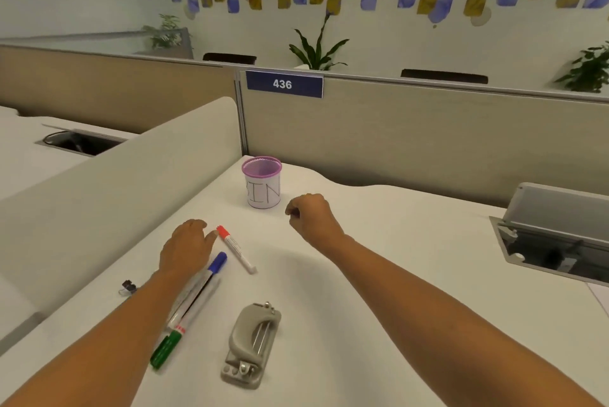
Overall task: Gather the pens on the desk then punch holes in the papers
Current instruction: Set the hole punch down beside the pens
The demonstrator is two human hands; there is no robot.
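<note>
At the far left of the white surface [379, 275], a small black binder clip [128, 286] is seen lying just beside the left forearm. A green-capped marker [166, 348] is laid partly under that forearm, its cap pointing toward the near edge. The left hand [186, 248] is held palm down over the surface, its fingers [211, 237] loosely extended and gripping nothing; the fingertips are placed just beside the red cap of a red-capped marker [235, 248], though contact cannot be confirmed. A blue-capped marker [211, 275] is laid along the inner side of the left wrist, with its cap pointing away from the person, and a thin grey pen [201, 303] is set close alongside it. The red-capped marker is angled with its white barrel running toward the right and nearer.

A grey hole punch [252, 345] is rested between the two forearms, near the person. Farther back, a purple mesh cup [262, 182], wrapped in paper lettered "BIN", is stood upright near the partition [412, 133], on which a blue plate reading 436 [284, 84] is fixed. The right hand [311, 214] is held just right of the cup, its fingers curled inward into a loose fist; nothing is seen held in them. At the far right, an open cable box [553, 235] is set into the surface.
</note>
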